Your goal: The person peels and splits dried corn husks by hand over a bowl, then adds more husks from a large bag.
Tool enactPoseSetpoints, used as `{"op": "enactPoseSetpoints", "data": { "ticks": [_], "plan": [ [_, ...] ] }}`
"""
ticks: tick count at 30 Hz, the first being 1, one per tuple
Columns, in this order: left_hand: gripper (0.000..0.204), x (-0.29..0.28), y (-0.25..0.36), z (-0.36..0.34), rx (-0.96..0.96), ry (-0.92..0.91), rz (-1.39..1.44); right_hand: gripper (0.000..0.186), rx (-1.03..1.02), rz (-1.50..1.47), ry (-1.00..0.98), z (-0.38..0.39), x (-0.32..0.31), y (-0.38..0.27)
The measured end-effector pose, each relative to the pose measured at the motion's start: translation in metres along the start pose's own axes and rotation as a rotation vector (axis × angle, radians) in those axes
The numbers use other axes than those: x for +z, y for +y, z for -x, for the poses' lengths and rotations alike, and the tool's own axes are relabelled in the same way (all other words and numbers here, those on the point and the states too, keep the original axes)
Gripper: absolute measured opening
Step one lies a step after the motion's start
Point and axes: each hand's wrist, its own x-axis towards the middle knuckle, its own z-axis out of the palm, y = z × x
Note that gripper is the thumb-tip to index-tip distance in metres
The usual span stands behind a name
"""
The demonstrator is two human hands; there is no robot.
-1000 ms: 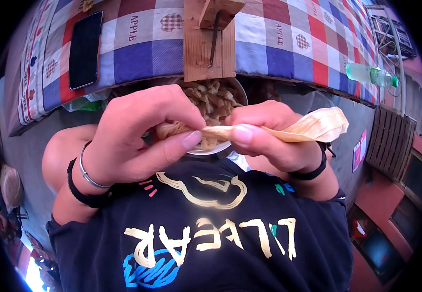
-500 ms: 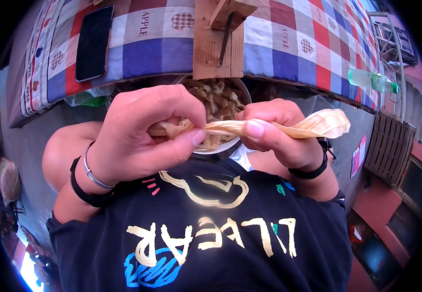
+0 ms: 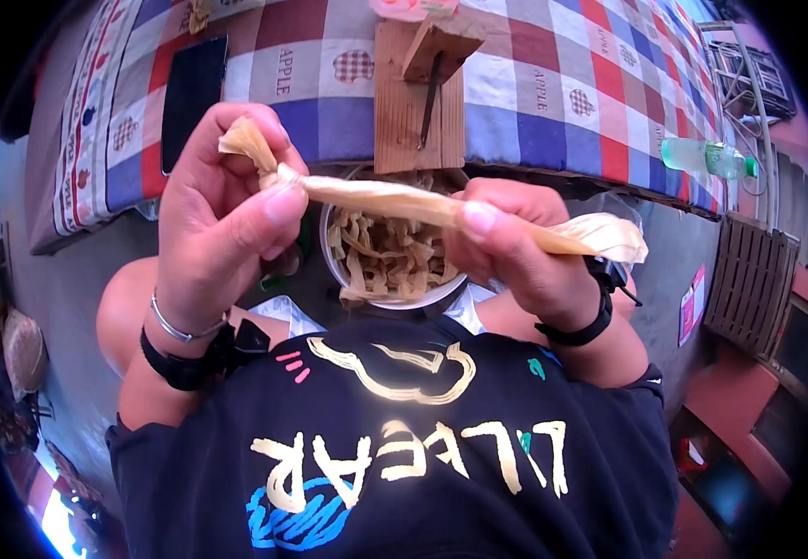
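Observation:
A pale tan strip of dried corn husk [image 3: 376, 198] stretches between my two hands above a bowl. My left hand [image 3: 217, 210] pinches its left end between thumb and fingers, where a small knot or fold shows and a short tail sticks up. On the other side, my right hand [image 3: 529, 247] grips the strip under its thumb, and the wide, flared end pokes out to the right. Below them, the white bowl [image 3: 402, 305] holds many similar tan strips [image 3: 390, 252], partly hidden by my hands.
A checked cloth covers the table [image 3: 329, 112] ahead. On it lie a dark phone [image 3: 194, 88] and a wooden stand [image 3: 420, 121] with a metal spike [image 3: 432, 102]. At the right edge rests a clear bottle [image 3: 709, 158] with a green cap. A slatted wooden stool [image 3: 748, 279] stands right.
My left hand has moved up and left, away from my right hand. More of the husk strip now shows between them, with its knotted end at my left fingertips.

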Motion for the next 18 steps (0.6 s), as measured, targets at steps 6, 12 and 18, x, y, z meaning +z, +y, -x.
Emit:
{"op": "enactPoseSetpoints", "data": {
  "ticks": [6, 12, 18],
  "plan": [
    [0.033, 0.006, -0.005, 0.0, -0.026, 0.012, 0.025, 0.035, 0.023, 0.103, -0.138, -0.009, 0.002, 0.023],
    [0.031, 0.02, -0.007, -0.004, 0.034, 0.007, -0.027, 0.055, 0.3, 0.643, -0.848, -0.007, -0.019, 0.012],
    [0.036, 0.021, 0.002, -0.008, -0.095, -0.305, -0.55, 0.027, -0.031, -0.13, -0.343, -0.008, -0.026, -0.003]
  ]
}}
